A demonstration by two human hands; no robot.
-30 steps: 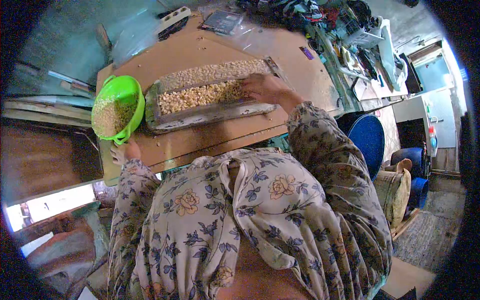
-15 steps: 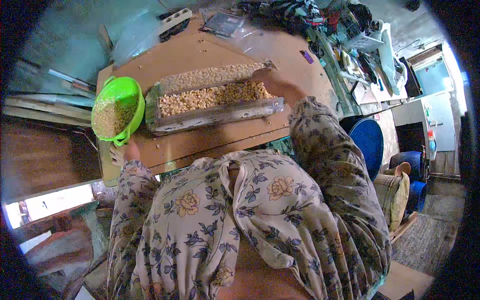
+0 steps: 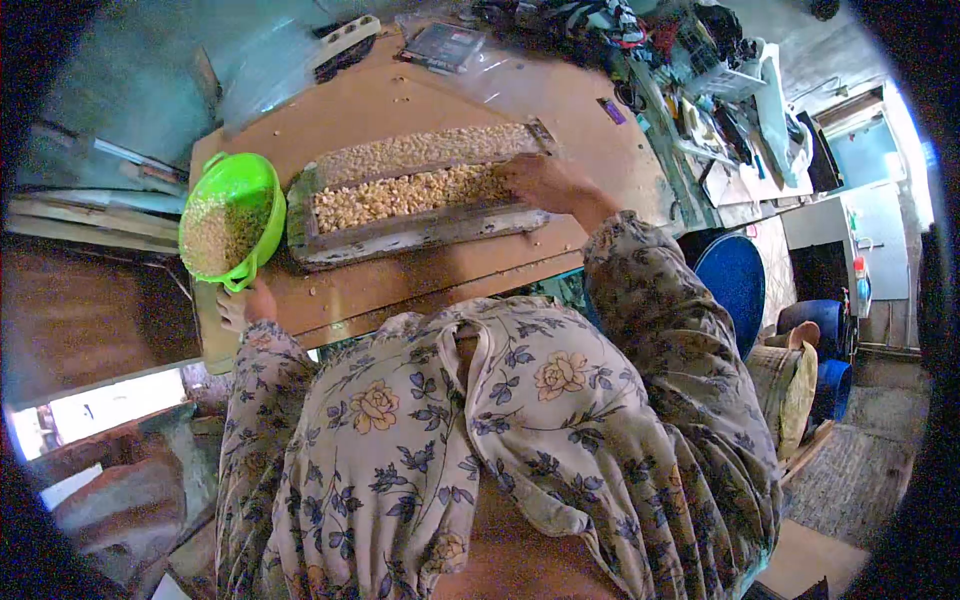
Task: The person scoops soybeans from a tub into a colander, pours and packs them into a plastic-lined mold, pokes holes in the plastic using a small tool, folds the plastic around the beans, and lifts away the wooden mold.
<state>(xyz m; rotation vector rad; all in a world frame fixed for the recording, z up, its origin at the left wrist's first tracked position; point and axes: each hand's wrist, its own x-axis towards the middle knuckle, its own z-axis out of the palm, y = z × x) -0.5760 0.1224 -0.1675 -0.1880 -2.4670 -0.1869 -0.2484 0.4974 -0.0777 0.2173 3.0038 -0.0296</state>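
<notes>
A bright green plastic bowl with side handles [image 3: 271, 225], tilted at the table's left edge, holds pale yellowish bits. My left hand [image 3: 240, 305] is closed on its lower handle. In the middle of the table lies a long wooden trough [image 3: 430, 238] with weathered sides. Pale, popcorn-like pieces [image 3: 400, 195] fill its near part, and a flatter layer of similar bits [image 3: 420, 150] runs along the far side. My right hand [image 3: 545, 185] rests on the pieces at the trough's right end; its fingertips are too blurred to make out.
The brown tabletop [image 3: 340, 115] has a few loose crumbs. At its back lie a flat dark case [image 3: 442, 48] and a purple item [image 3: 611, 111]. Clutter and a white basket [image 3: 725, 83] stand at the right. A blue barrel [image 3: 730, 290] is beside my right sleeve.
My right hand has come down and toward me from the trough's far right corner onto the pieces. My left hand keeps its hold on the green bowl.
</notes>
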